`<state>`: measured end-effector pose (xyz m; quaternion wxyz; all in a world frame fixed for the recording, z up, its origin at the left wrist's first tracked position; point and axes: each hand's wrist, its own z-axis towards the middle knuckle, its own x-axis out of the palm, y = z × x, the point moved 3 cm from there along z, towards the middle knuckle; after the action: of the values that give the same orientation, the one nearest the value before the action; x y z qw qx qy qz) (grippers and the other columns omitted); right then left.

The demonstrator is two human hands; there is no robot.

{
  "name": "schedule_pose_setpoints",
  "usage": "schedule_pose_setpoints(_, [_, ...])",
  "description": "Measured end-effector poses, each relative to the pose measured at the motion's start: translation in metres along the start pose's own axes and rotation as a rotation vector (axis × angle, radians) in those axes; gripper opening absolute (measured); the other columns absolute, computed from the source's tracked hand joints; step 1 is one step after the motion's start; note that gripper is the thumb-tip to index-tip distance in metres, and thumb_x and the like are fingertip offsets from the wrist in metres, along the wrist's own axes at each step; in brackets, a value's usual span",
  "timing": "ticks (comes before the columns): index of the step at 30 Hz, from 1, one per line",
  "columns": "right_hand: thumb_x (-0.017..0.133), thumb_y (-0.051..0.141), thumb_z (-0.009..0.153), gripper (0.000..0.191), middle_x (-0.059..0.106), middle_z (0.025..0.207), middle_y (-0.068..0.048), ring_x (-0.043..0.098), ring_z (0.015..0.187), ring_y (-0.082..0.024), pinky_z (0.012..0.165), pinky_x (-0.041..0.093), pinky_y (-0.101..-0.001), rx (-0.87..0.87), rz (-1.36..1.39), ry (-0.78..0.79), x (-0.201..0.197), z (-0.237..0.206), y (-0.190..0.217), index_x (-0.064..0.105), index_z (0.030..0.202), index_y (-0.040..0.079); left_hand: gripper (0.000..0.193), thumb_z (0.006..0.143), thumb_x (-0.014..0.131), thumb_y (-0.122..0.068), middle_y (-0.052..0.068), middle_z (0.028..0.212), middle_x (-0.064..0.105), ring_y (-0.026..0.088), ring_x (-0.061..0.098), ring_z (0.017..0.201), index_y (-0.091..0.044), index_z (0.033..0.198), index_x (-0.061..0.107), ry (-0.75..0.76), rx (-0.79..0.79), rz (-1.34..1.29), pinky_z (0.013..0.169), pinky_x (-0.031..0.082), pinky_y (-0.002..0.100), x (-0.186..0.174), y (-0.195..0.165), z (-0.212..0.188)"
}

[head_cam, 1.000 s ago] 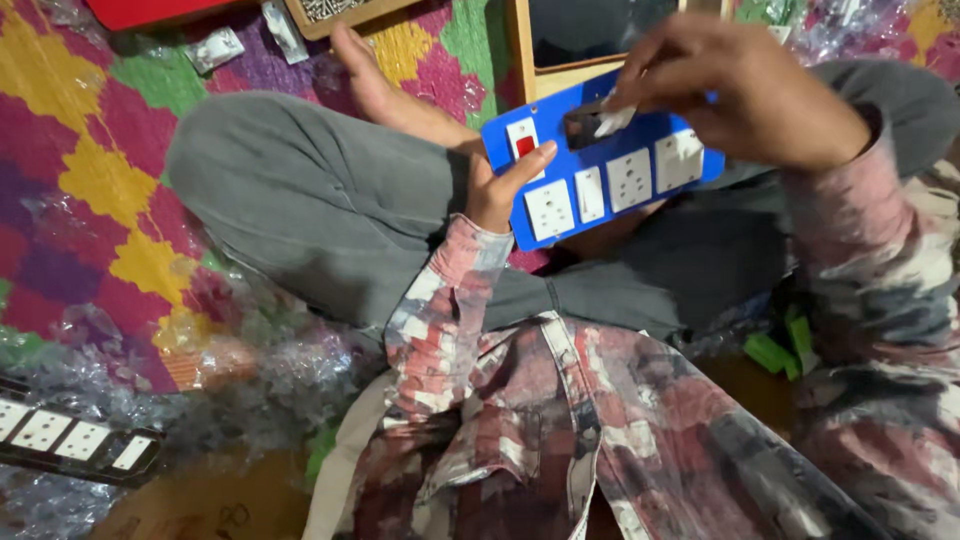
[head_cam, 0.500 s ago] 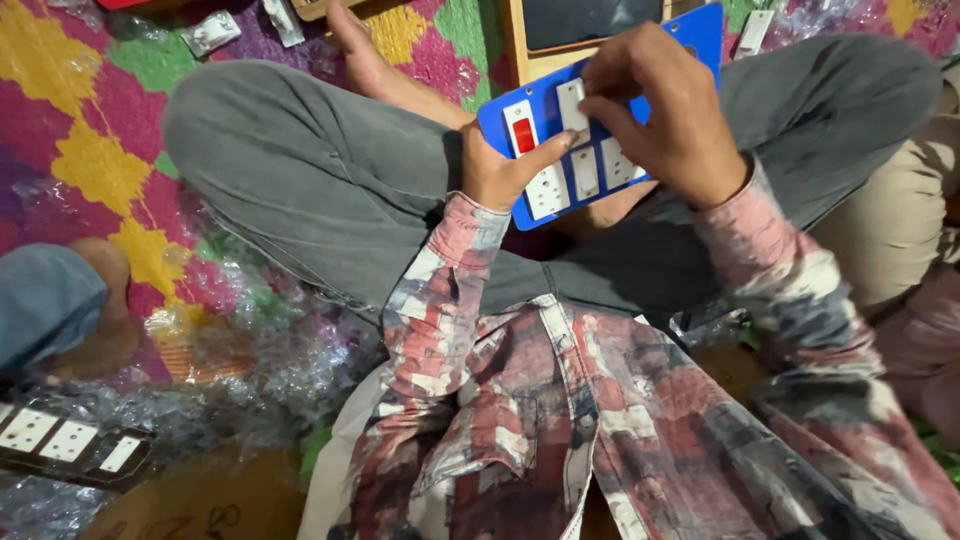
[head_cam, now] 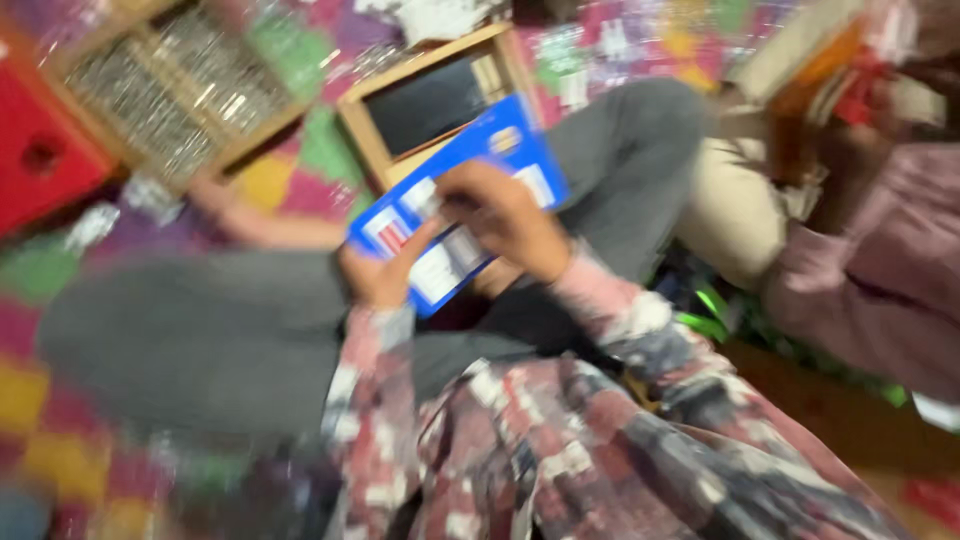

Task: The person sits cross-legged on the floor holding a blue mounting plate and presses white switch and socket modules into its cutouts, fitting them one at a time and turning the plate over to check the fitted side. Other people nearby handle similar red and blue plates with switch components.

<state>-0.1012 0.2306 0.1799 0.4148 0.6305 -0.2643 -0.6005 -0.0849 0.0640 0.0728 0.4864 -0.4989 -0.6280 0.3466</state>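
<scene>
The left hand [head_cam: 375, 275] has its grip closed on the lower left end of a blue switch panel [head_cam: 455, 205], thumb lying up along the front face near a red rocker at that end. The right hand [head_cam: 505, 220] lies over the middle of the same panel, fingers curled down onto the white switch modules; through the motion blur I cannot tell whether its grip pinches a small part or only presses on the face. The panel is held above the lap, over the crossed legs in grey trousers [head_cam: 200, 330]. Its long axis runs from the left hand up and away to the right, so the free far end points toward the wooden frame [head_cam: 430, 95] lying on the floor just beyond. The right hand is the nearer one to the panel's middle and far end; the left holds only the near end. Under everything lies a patchwork mat [head_cam: 290, 170] of many colours. Another person in a pink sleeve [head_cam: 880, 270] sits at the right edge, well apart from the panel.
</scene>
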Motion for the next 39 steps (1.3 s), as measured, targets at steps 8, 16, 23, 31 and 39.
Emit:
schedule_pose_setpoints(8, [0.074, -0.004, 0.084, 0.035, 0.066, 0.123, -0.012, 0.069, 0.114, -0.029, 0.096, 0.058, -0.0355, -0.177, -0.086, 0.07, -0.012, -0.007, -0.003, 0.066, 0.117, 0.003, 0.029, 0.081, 0.088, -0.004, 0.004, 0.094, 0.075, 0.008, 0.067, 0.081, 0.004, 0.106, 0.074, -0.007, 0.082, 0.13, 0.075, 0.057, 0.027, 0.001, -0.003, 0.003])
schedule_pose_setpoints(16, [0.071, -0.007, 0.087, 0.031, 0.066, 0.121, -0.012, 0.07, 0.109, -0.026, 0.092, 0.06, -0.033, -0.218, -0.09, 0.023, -0.013, -0.013, -0.008, 0.067, 0.117, 0.003, 0.029, 0.081, 0.088, -0.005, 0.004, 0.094, 0.074, 0.008, 0.066, 0.08, 0.005, 0.105, 0.074, -0.046, 0.095, 0.139, 0.075, 0.057, 0.027, 0.007, -0.003, 0.002])
schedule_pose_setpoints(23, [0.075, -0.004, 0.087, 0.024, 0.069, 0.115, -0.01, 0.072, 0.104, -0.026, 0.088, 0.06, -0.0337, -0.202, -0.052, -0.058, -0.012, -0.012, -0.007, 0.07, 0.11, 0.003, 0.026, 0.085, 0.084, -0.004, 0.005, 0.097, 0.075, 0.008, 0.067, 0.082, 0.005, 0.107, 0.075, -0.028, 0.065, 0.13, 0.076, 0.056, 0.026, 0.007, -0.008, 0.004])
schedule_pose_setpoints(31, [0.076, 0.005, 0.09, 0.018, 0.071, 0.115, -0.008, 0.071, 0.104, -0.026, 0.09, 0.057, -0.0379, -0.253, -0.173, -0.12, -0.009, -0.017, -0.005, 0.073, 0.108, 0.005, 0.023, 0.084, 0.084, -0.004, 0.005, 0.094, 0.075, 0.008, 0.066, 0.079, 0.005, 0.104, 0.076, -0.075, 0.008, 0.096, 0.072, 0.055, 0.026, 0.006, -0.003, 0.007])
schedule_pose_setpoints(39, [0.075, 0.001, 0.083, 0.027, 0.07, 0.117, -0.009, 0.067, 0.103, -0.03, 0.091, 0.055, -0.0412, -0.306, -0.286, -0.097, -0.011, -0.015, -0.004, 0.074, 0.109, 0.007, 0.025, 0.081, 0.085, -0.006, 0.004, 0.094, 0.077, 0.007, 0.07, 0.079, 0.003, 0.102, 0.075, -0.07, -0.071, -0.071, 0.073, 0.057, 0.025, 0.006, 0.0, 0.007])
